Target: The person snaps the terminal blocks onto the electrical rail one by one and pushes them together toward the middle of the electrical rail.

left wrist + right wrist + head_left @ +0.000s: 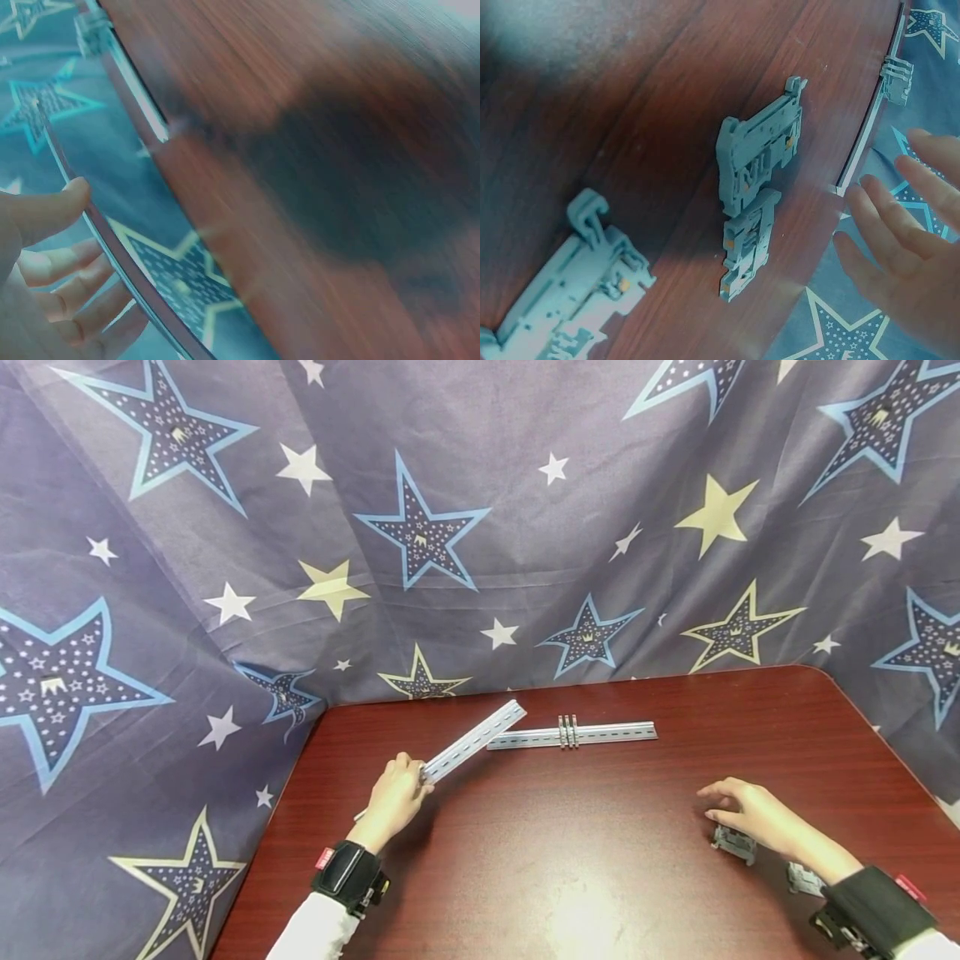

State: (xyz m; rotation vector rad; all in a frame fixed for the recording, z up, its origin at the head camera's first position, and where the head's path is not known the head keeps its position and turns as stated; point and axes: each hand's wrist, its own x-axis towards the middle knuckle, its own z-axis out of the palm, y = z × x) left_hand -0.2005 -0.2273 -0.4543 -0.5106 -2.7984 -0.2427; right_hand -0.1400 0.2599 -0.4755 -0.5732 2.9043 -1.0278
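Observation:
My left hand [397, 795] grips a slotted metal DIN rail [476, 740] near its lower end, and the rail slants up to the right over the table. In the left wrist view the thumb presses one side of this rail [133, 271], with the fingers behind it. A second DIN rail [617, 732] lies at the back of the table, carrying several thin terminal blocks [567, 732] near its middle. My right hand [757, 814], fingers spread and holding nothing, hovers beside a loose grey terminal block [735, 843]. Another terminal block [804, 879] lies nearer its wrist.
The right wrist view shows two grey terminal blocks [759, 150] close together and a larger-looking one [577, 296] nearer the camera. A reddish-brown wooden table [525, 827] bears everything. Behind its back edge hangs a star-patterned cloth [480, 435], which also runs along both sides.

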